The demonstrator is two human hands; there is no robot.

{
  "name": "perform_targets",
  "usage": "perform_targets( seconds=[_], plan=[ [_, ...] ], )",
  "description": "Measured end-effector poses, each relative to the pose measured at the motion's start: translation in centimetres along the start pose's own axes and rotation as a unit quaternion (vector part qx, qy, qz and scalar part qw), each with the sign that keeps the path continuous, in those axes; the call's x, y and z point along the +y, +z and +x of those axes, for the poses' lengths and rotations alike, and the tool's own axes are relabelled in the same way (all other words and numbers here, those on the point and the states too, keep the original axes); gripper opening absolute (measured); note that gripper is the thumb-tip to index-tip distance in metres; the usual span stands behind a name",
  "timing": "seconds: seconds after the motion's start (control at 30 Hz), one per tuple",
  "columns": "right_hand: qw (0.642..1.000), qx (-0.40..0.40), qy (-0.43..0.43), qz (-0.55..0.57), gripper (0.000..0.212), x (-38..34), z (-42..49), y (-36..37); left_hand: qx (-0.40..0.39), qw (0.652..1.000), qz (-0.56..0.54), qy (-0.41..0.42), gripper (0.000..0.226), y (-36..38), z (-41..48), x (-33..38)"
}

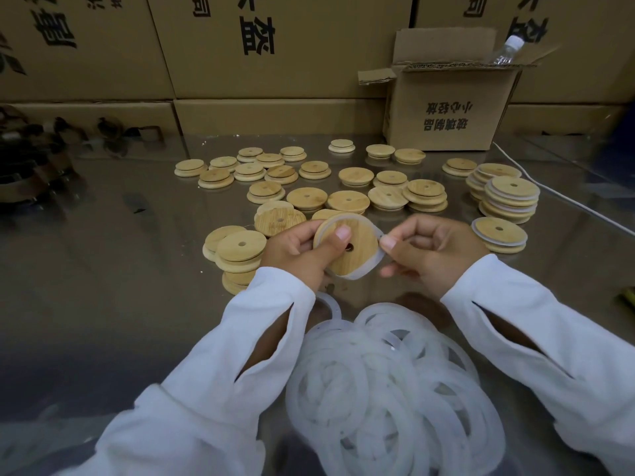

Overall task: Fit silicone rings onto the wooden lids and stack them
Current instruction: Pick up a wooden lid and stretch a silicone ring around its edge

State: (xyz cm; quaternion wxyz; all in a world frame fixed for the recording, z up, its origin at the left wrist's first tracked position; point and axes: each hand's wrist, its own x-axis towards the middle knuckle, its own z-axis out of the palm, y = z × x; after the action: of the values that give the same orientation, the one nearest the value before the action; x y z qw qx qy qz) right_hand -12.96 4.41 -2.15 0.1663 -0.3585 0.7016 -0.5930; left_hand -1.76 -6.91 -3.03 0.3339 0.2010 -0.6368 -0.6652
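While the wooden lid is held up over the bench, a silicone ring is stretched round part of its edge. The lid is gripped by the left hand, and the thumb is pressed on its face, next to the little hole. The ring is pinched by the right hand at the lid's right side. Both arms are covered by white sleeves.

The bench is smooth and shiny like glass, and the boxes behind are mirrored in it. A big pile of white rings is heaped at the near edge, under the wrists. Many bare lids are spread out past the hands, some laid flat alone and some set in twos. A short stack of lids is found just beside the left hand. Off to the right, taller stacks of ringed lids are seen, with white showing between the wood. A low stack is set in front of them, near the right hand. A white cord is laid across the bench on the far right.

At the back of the bench a small open box is placed, and a clear bottle is poked out of its top. Behind it, the whole back is filled by a wall of big brown boxes printed with black signs. On the far left some dark things are seen, but they are too blurry to tell.
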Motion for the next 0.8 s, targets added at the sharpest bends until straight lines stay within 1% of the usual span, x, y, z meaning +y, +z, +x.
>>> perform_targets(
  seconds=[0.2, 0.4, 0.53, 0.63, 0.8],
  plan=[
    [0.999, -0.015, -0.026, -0.044, 0.017, -0.2, -0.3, -0.4, 0.015, 0.999, 0.004, 0.046, 0.007, 0.1, -0.2, 0.0],
    [0.998, -0.006, -0.042, -0.051, 0.015, -0.7, -0.8, 0.3, 0.032, 0.998, -0.021, 0.039, 0.012, -0.1, 0.0, -0.3],
    [0.996, -0.004, -0.054, -0.072, 0.013, -0.8, -1.3, 0.8, 0.034, 0.996, -0.077, 0.018, 0.008, -0.4, 0.3, -0.2],
    [0.997, -0.002, -0.055, -0.061, 0.012, -0.7, -1.4, 1.0, 0.028, 0.996, -0.085, 0.020, 0.009, -0.5, 0.3, -0.1],
    [0.998, 0.009, -0.063, -0.012, 0.015, -0.7, -1.0, 0.9, 0.005, 0.993, -0.116, 0.019, 0.013, -0.3, 0.3, 0.1]
  ],
)
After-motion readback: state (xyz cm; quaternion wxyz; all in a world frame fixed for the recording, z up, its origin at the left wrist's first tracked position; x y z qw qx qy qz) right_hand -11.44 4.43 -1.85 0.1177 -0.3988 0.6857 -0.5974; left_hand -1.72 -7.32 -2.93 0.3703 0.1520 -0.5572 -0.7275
